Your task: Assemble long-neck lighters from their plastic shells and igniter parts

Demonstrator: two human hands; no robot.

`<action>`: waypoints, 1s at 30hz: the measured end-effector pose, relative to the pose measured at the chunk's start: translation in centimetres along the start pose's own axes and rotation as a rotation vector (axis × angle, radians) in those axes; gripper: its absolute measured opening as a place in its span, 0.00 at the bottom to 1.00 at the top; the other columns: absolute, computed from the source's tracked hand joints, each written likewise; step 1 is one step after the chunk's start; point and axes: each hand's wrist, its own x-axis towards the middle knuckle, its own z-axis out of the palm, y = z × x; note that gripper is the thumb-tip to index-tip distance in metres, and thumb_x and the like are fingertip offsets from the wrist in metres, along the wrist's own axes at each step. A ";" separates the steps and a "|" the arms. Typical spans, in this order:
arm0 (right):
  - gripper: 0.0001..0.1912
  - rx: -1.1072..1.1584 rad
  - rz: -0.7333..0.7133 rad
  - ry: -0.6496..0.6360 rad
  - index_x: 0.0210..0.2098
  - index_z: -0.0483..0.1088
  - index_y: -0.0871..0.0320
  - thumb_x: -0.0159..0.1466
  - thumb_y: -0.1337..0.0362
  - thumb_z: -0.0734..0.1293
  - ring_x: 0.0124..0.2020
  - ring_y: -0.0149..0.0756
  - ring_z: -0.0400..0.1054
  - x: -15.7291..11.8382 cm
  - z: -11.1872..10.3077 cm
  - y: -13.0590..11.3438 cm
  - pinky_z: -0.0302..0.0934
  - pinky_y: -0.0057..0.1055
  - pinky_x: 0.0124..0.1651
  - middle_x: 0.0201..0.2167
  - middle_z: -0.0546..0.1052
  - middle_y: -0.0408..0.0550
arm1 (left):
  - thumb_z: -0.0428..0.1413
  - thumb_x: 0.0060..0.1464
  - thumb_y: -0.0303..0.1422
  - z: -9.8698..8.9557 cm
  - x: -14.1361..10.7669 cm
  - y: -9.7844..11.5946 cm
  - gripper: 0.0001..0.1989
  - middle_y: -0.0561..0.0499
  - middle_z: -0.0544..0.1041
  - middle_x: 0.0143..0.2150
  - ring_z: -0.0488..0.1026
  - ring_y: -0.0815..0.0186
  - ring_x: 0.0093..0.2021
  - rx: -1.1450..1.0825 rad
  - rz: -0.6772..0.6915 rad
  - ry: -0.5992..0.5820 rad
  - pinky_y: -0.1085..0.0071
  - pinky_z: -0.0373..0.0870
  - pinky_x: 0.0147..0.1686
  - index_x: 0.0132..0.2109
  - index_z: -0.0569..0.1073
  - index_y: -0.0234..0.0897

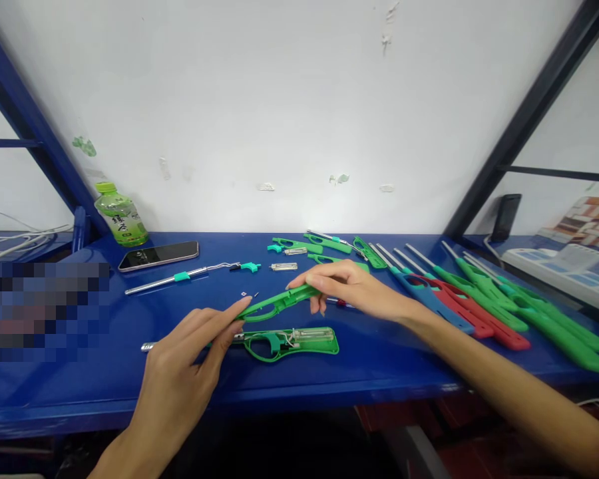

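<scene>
Between my two hands a green plastic lighter half-shell [279, 303] is held up, tilted, above the table. My left hand [190, 352] pinches its left end, and my right hand [349, 286] grips its right end with thumb and fingers. Just below lies an opened gas lighter [292, 346]: a green half-shell with a teal trigger, a clear fuel tank and a metal tube, partly covered by my left hand. Further back is a loose metal tube [167, 283] with teal collar, wires and a teal trigger piece [251, 267]. A clear fuel tank [283, 267] lies near it.
Several whole lighters in green, red [499, 322] and blue [442, 306] lie at the right. More green shells [329, 245] are at the back. A phone [160, 255] and a green bottle [122, 216] stand left on the blue table [379, 366]. A power strip [554, 263] is far right.
</scene>
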 end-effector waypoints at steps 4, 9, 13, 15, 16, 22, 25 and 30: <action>0.13 -0.151 -0.021 0.030 0.53 0.81 0.51 0.73 0.56 0.69 0.41 0.37 0.80 -0.6 0.2 -0.9 0.73 0.32 0.44 0.45 0.85 0.46 | 0.54 0.73 0.30 -0.7 0.3 -0.3 0.21 0.56 0.80 0.43 0.74 0.67 0.41 0.005 0.049 -0.064 0.73 0.72 0.41 0.68 0.72 0.53; 0.12 -0.414 -0.103 0.135 0.54 0.80 0.48 0.73 0.57 0.71 0.57 0.41 0.77 -3.6 1.9 -1.2 0.69 0.37 0.60 0.56 0.83 0.44 | 0.55 0.73 0.30 -1.4 0.4 -0.5 0.20 0.55 0.82 0.49 0.76 0.66 0.45 -0.014 0.122 -0.110 0.72 0.75 0.44 0.67 0.73 0.51; 0.15 -0.548 -0.128 0.196 0.58 0.77 0.46 0.73 0.58 0.71 0.57 0.41 0.77 -5.3 2.9 -0.5 0.68 0.36 0.61 0.57 0.83 0.42 | 0.59 0.70 0.31 -1.0 0.2 -0.7 0.16 0.56 0.83 0.47 0.78 0.67 0.45 -0.029 0.111 -0.040 0.73 0.75 0.43 0.61 0.76 0.49; 0.15 -0.583 -0.126 0.199 0.59 0.76 0.46 0.73 0.58 0.70 0.56 0.40 0.78 -5.2 2.9 -0.2 0.69 0.35 0.59 0.56 0.83 0.42 | 0.59 0.70 0.31 -0.9 0.2 -0.6 0.13 0.56 0.83 0.48 0.78 0.66 0.47 -0.008 0.106 -0.010 0.72 0.75 0.46 0.59 0.78 0.48; 0.15 -0.603 -0.130 0.201 0.58 0.76 0.47 0.73 0.58 0.70 0.56 0.40 0.78 -4.9 2.7 0.0 0.69 0.35 0.59 0.56 0.83 0.42 | 0.59 0.71 0.32 -0.8 0.2 -0.6 0.12 0.55 0.83 0.49 0.78 0.66 0.48 0.012 0.100 0.006 0.71 0.74 0.48 0.58 0.78 0.47; 0.19 -0.856 -0.057 0.129 0.61 0.74 0.51 0.74 0.53 0.68 0.57 0.43 0.78 -1.5 0.2 1.4 0.70 0.41 0.60 0.59 0.82 0.48 | 0.54 0.72 0.30 -0.8 0.4 -0.7 0.10 0.51 0.80 0.50 0.77 0.64 0.50 0.117 0.087 0.041 0.70 0.71 0.51 0.54 0.78 0.43; 0.23 -1.006 0.026 0.164 0.63 0.74 0.53 0.76 0.49 0.62 0.62 0.48 0.75 -0.1 -2.7 2.5 0.68 0.47 0.64 0.62 0.79 0.52 | 0.54 0.71 0.29 -0.8 0.4 -0.8 0.10 0.51 0.79 0.49 0.76 0.64 0.49 0.100 0.107 0.024 0.70 0.71 0.50 0.52 0.79 0.43; 0.25 -1.136 0.218 0.176 0.62 0.76 0.62 0.70 0.55 0.69 0.51 0.64 0.80 0.7 -8.3 5.0 0.72 0.56 0.52 0.52 0.84 0.66 | 0.55 0.70 0.29 -0.8 0.4 -0.8 0.09 0.52 0.79 0.47 0.77 0.65 0.48 0.078 0.107 0.026 0.70 0.71 0.49 0.51 0.79 0.44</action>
